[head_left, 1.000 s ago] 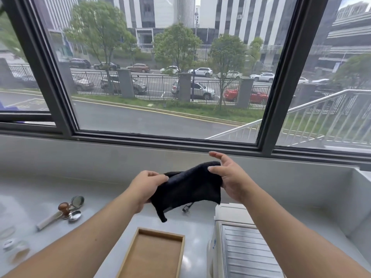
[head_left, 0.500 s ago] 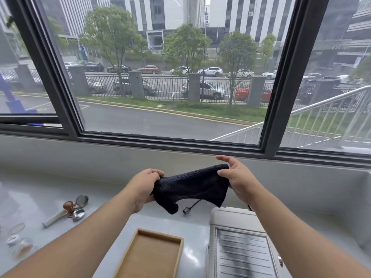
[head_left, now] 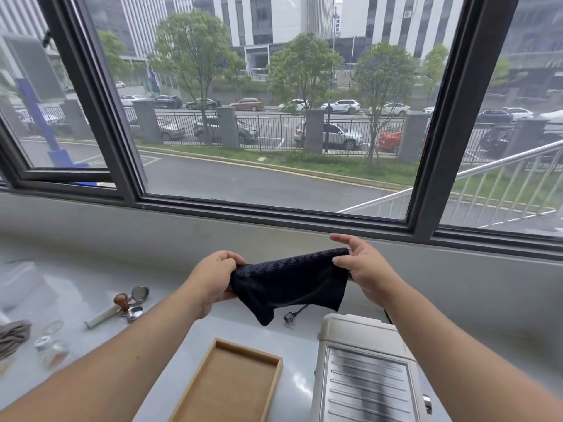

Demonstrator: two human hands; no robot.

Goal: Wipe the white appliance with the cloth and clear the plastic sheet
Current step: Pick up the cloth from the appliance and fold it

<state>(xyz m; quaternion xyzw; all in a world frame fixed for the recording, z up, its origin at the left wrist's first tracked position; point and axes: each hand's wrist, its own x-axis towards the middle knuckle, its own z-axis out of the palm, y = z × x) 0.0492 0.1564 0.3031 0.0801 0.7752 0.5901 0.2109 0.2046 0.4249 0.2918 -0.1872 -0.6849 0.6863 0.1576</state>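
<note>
Both hands, left hand point(head_left: 214, 277) and right hand point(head_left: 361, 269), are pinching the dark cloth point(head_left: 289, 283) stretched above the white appliance point(head_left: 362, 370); wiping isn't started, and the plastic sheet point(head_left: 21, 284), probably that clear thing far left, is waiting.

Looks like a coffee corner in an office-type building: a glossy pale surface point(head_left: 91, 287) runs under a big dark-framed window point(head_left: 122, 166) facing a street, with a wooden-knobbed tamper point(head_left: 122, 301), a wooden tray point(head_left: 227, 385) and a white appliance point(head_left: 362, 376) near the front edge.
</note>
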